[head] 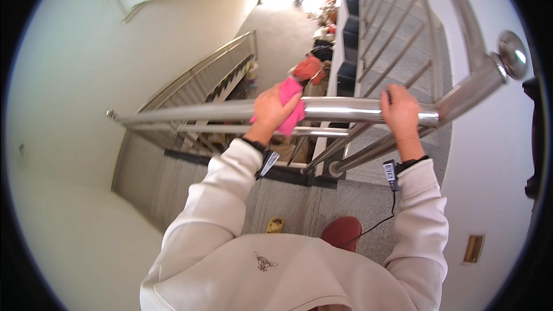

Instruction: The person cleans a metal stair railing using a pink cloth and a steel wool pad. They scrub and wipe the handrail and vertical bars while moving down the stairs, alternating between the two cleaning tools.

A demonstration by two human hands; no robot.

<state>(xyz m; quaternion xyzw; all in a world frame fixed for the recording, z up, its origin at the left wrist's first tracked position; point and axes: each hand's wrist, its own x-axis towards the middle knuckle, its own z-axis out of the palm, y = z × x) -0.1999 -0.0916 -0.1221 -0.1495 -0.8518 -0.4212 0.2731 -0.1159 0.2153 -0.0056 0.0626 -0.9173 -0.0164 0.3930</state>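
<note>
A thick stainless-steel handrail [341, 109] crosses in front of me. My left hand [271, 110] presses a pink cloth [290, 106] around the rail near the middle of the view; the cloth hangs down on the near side. Further right, my right hand [401, 108] grips the same rail close to its corner joint, with its fingers over the top. A dark wristband with a small labelled device is on each wrist, and a cable runs down from the right one. To the right of my right hand, a round metal ball [513, 55] caps the post.
Metal balusters [395, 30] and stair steps lie beyond the rail at right. Below are a lower stair railing [194, 73], a lower floor [281, 23] and piled items with an orange-red bundle [309, 69]. A yellow slipper [275, 225] and a dark red shoe [343, 231] are near my body.
</note>
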